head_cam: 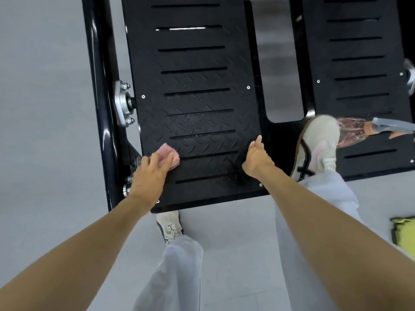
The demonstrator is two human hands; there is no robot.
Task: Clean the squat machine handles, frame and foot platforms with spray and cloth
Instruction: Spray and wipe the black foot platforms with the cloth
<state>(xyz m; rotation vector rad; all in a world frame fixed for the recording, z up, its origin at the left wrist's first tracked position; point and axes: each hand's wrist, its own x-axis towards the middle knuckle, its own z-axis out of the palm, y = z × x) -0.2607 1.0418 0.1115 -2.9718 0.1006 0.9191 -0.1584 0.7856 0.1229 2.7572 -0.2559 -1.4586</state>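
Two black slotted foot platforms of the squat machine fill the upper view: the left platform (pixel 197 102) and the right platform (pixel 359 70). My left hand (pixel 150 173) grips a pink cloth (pixel 167 156) against the left platform's near left corner. Over the near right part of that platform my right hand (pixel 256 160) is open with straight fingers and holds nothing. A spray bottle (pixel 368 129) lies on its side on the right platform. The black frame tube (pixel 98 93) runs down the left side.
My right shoe (pixel 318 144) stands on the frame between the platforms; my left shoe (pixel 169 225) is on the grey floor at the platform's near edge. A yellow-green cloth (pixel 404 232) lies on the floor at the right. A silver bearing bracket (pixel 122 102) sticks out from the frame.
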